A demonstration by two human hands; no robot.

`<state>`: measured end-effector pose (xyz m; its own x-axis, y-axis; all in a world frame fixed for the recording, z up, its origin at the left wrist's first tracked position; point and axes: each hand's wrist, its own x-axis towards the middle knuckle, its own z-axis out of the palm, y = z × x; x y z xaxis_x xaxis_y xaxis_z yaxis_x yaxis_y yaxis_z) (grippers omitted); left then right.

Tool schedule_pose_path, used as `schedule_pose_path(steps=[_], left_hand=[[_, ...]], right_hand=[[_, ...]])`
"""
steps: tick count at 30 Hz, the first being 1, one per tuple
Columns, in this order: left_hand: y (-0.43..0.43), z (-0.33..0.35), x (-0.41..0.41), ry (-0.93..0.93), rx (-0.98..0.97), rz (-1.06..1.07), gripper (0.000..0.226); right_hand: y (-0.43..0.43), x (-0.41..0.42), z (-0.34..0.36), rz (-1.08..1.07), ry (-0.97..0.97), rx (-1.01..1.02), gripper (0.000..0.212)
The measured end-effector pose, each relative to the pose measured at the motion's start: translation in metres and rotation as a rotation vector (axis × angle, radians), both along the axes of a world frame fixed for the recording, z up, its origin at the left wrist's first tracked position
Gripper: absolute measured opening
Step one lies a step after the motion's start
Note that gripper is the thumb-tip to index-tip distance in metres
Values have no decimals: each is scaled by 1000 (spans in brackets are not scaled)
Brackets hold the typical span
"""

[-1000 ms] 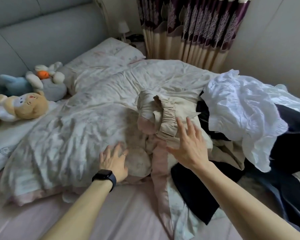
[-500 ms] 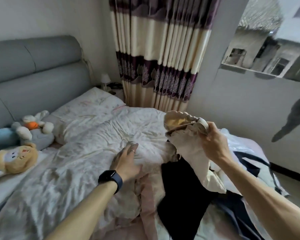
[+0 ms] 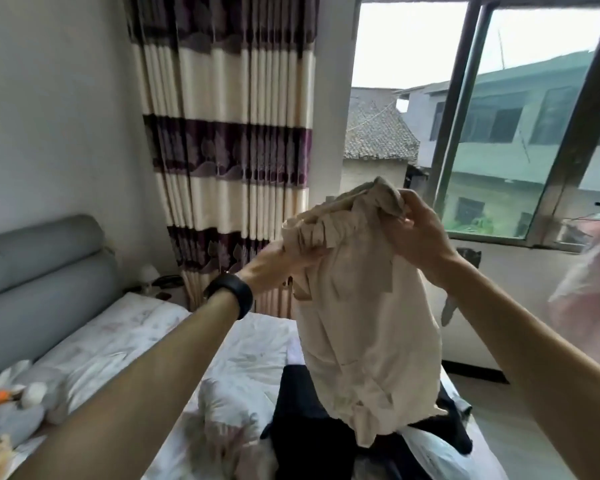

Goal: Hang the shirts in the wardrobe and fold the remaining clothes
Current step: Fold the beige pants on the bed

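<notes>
A beige garment [image 3: 364, 323] hangs in the air in front of the window [image 3: 499, 140], held up by both hands at its gathered elastic waistband [image 3: 329, 226]; the left hand [image 3: 283, 259] grips the waistband's left end, its fingers curled into the ruffled cloth, and the right hand [image 3: 421, 237] pinches the right end, thumb and fingers closed on a bunched corner that sticks up above the knuckles; the 2 hands are apart, with the waistband slack and crumpled between them; below it the cloth drops in loose, creased folds, and its lower hem hangs just over a heap of dark clothes [image 3: 309, 434] lying on the bed [image 3: 250, 344], though whether hem and heap touch cannot be told; a black watch [image 3: 231, 296] sits on the left wrist; a piece of white cloth [image 3: 437, 457] lies beside the dark heap at the bottom edge; a pale, faintly patterned quilt [image 3: 219, 407] covers the bed, with a pillow [image 3: 118, 336] near the grey padded headboard [image 3: 39, 271]; soft toys [image 3: 18, 403] lie at the bed's left side below the headboard; a curtain [image 3: 229, 133] banded in cream and purple hangs beside the window, and buildings [image 3: 378, 133] show through the glass; a pale pink cloth [image 3: 591, 292] hangs blurred at the right edge
</notes>
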<state>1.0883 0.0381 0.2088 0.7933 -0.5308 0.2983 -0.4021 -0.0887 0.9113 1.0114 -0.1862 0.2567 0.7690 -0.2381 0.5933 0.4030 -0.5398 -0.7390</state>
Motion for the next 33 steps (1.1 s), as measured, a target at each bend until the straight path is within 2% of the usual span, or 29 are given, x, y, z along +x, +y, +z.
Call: schedule_pose_path(steps=[2, 3, 7, 10, 15, 18, 19, 20, 22, 24, 25, 28, 30, 33], left_hand=[[-13, 22, -31, 26, -120, 50, 20], [-23, 33, -52, 15, -168, 83, 18], [-43, 68, -112, -30, -304, 97, 26], [-55, 80, -154, -36, -304, 76, 33], [-80, 53, -214, 133, -228, 44, 43], [-94, 17, -244, 190, -194, 188, 49], [-100, 3, -254, 234, -214, 219, 48], [-107, -13, -268, 291, -220, 231, 45], [-119, -35, -285, 328, -186, 209, 39], [-124, -52, -305, 345, -167, 131, 36], [-123, -59, -310, 363, -166, 84, 37], [-116, -77, -324, 391, -127, 42, 28], [-110, -88, -321, 350, -70, 148, 14], [-103, -97, -316, 366, -84, 343, 25]], right_hand=[[-8, -26, 21, -4, -6, 71, 21], [-16, -47, 31, -24, -27, 99, 22], [-32, -111, 62, -70, -86, 129, 7], [-45, -153, 67, -73, -104, 172, 16], [-70, -209, 24, -153, 119, 236, 34], [-77, -237, -34, -441, 210, 26, 62], [-73, -248, -56, -455, 197, -15, 68], [-68, -263, -79, -369, 207, -9, 70], [-49, -286, -110, -27, 329, 65, 68], [-37, -303, -133, 180, 459, 162, 59], [-36, -304, -143, 174, 439, 194, 56], [-40, -315, -161, -59, 325, 184, 37], [-42, -316, -164, -206, 285, 126, 19], [-39, -322, -164, -342, 197, 20, 21]])
